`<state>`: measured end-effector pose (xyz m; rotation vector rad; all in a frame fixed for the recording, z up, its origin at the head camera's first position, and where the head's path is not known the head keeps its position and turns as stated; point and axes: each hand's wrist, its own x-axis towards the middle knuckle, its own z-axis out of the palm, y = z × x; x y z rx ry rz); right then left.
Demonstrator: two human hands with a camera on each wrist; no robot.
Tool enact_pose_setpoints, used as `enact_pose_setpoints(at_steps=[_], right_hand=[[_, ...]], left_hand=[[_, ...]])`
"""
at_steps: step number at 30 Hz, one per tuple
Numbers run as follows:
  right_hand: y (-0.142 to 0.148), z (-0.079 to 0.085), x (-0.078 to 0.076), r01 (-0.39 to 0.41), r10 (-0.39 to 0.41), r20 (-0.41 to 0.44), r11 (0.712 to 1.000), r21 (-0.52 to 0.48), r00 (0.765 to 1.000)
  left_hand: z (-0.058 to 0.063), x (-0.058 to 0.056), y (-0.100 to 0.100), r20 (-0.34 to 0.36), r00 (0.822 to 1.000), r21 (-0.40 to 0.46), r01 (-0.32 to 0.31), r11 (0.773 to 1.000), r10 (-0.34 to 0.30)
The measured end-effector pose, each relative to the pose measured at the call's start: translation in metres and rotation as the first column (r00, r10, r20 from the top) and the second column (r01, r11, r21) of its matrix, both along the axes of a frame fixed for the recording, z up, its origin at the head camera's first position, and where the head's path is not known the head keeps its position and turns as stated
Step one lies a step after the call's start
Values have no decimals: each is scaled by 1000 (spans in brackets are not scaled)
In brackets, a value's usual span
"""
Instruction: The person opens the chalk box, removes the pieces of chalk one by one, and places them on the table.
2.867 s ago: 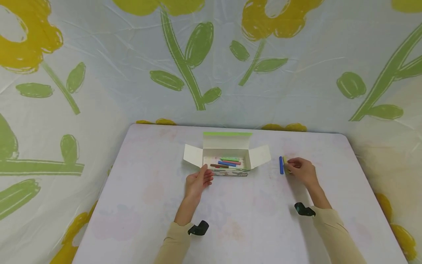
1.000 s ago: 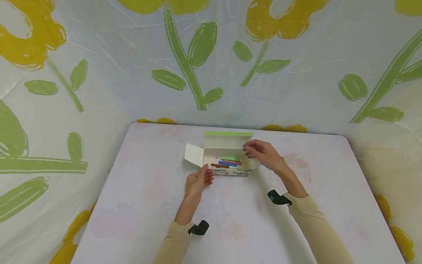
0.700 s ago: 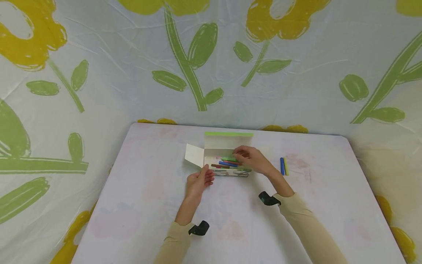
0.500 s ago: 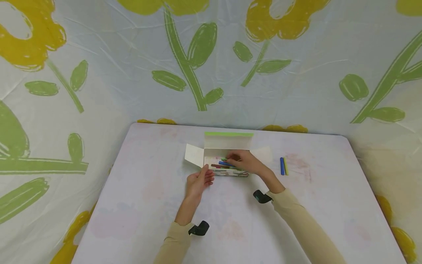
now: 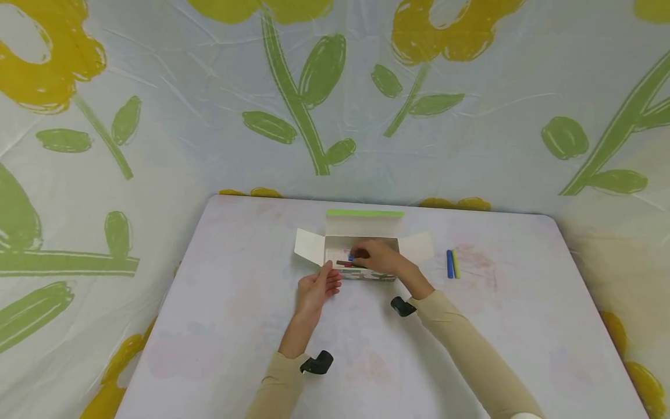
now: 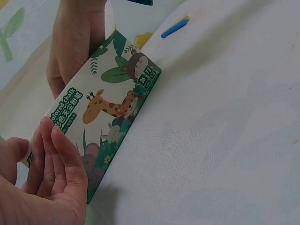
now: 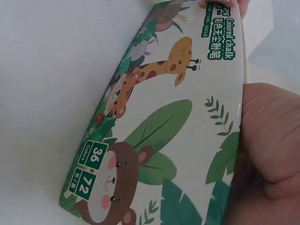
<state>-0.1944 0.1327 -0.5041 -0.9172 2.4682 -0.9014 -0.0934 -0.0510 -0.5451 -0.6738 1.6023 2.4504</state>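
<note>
An open cardboard box of colored chalk (image 5: 374, 276) stands on the table, its animal-printed front filling much of both wrist views. My left hand (image 5: 313, 291) holds its front wall near the left corner, thumb at the rim and fingers against the printed side (image 6: 51, 173). Down inside the box reaches my right hand (image 5: 381, 256), fingers bent among the chalk sticks. A brown chalk stick (image 5: 344, 263) and the end of a blue one (image 5: 351, 258) show by its fingertips. Whether it pinches a stick is hidden; the right wrist view has only part of the hand (image 7: 272, 140) behind the box wall.
Right of the box, a blue chalk stick (image 5: 449, 264) and a yellow one (image 5: 456, 264) lie side by side on the table (image 5: 235, 326). The box's side flaps (image 5: 417, 247) and green-edged lid (image 5: 364, 221) stand spread. A flower-patterned cloth (image 5: 209, 87) hangs behind.
My right hand has let go of the yellow chalk stick beside the blue one, moved left, and gone down into the box. My left hand has kept its hold on the box.
</note>
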Motion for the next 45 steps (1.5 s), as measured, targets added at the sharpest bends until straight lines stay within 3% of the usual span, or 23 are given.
enact_pose_setpoints(at_steps=[8,16,23,30,38,45], right_hand=[[-13,4,-2,-78,81,-66,996,49,995],[-28,10,-3,-131,138,-60,985,109,989],[-33,14,-2,-95,104,-31,974,206,994],[-35,19,-2,-68,85,-38,944,323,996],[-33,17,-4,-109,138,-67,937,331,988],[-26,12,-5,-129,167,-129,958,256,978]], left_hand=[[2,1,0,10,1000,-7,11,1000,-11],[0,0,1,21,1000,-7,-1,1000,2],[0,1,3,1,1000,0,-8,1000,8],[1,1,3,1,1000,4,-14,1000,14],[0,1,4,8,1000,9,-23,1000,23],[1,1,4,2,1000,8,-22,1000,22]])
